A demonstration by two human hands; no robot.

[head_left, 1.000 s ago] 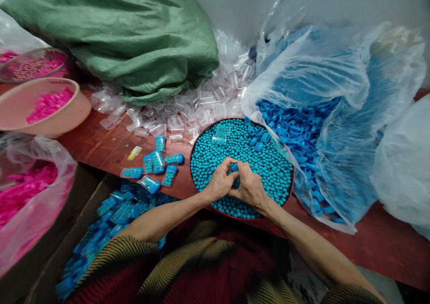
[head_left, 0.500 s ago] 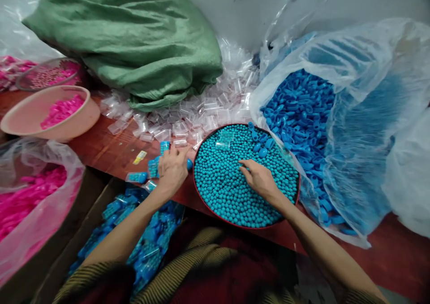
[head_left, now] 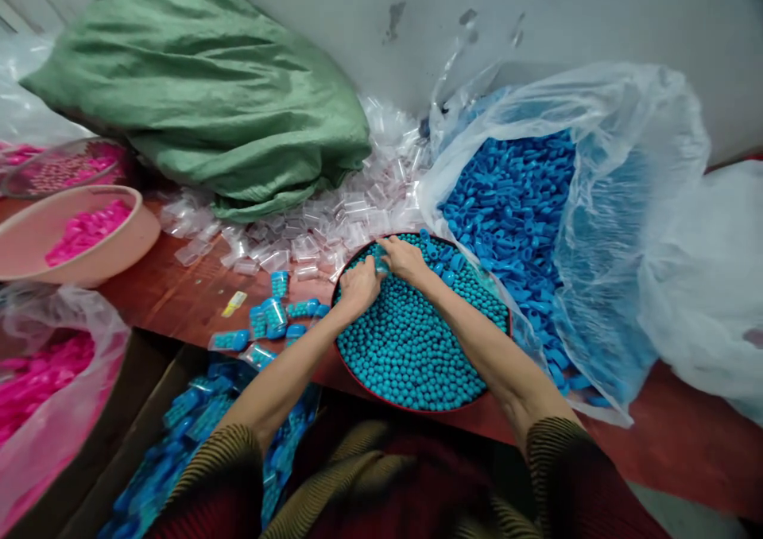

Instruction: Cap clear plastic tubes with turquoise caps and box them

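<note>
A round red-rimmed tray full of teal beads [head_left: 417, 348] stands on the red table. Over its upper left part my two hands meet. My left hand [head_left: 359, 285] and my right hand [head_left: 402, 258] both grip a small clear container [head_left: 380, 261] between their fingertips, partly hidden by the fingers; it looks teal inside. Blue caps [head_left: 444, 265] lie on the beads at the tray's back right. Left of the tray, filled containers with blue caps [head_left: 274, 316] lie on the table beside my left forearm.
Clear empty containers [head_left: 358, 205] are heaped behind the tray, beside a green sack [head_left: 238, 110]. A plastic bag of blue caps [head_left: 513, 205] stands right. A pink basin [head_left: 137, 233] sits left; below, a box holds filled containers [head_left: 196, 420].
My left hand has moved right from the filled containers to the tray. My right hand has moved up and left to meet it. The clear container on the beads is now between them.
</note>
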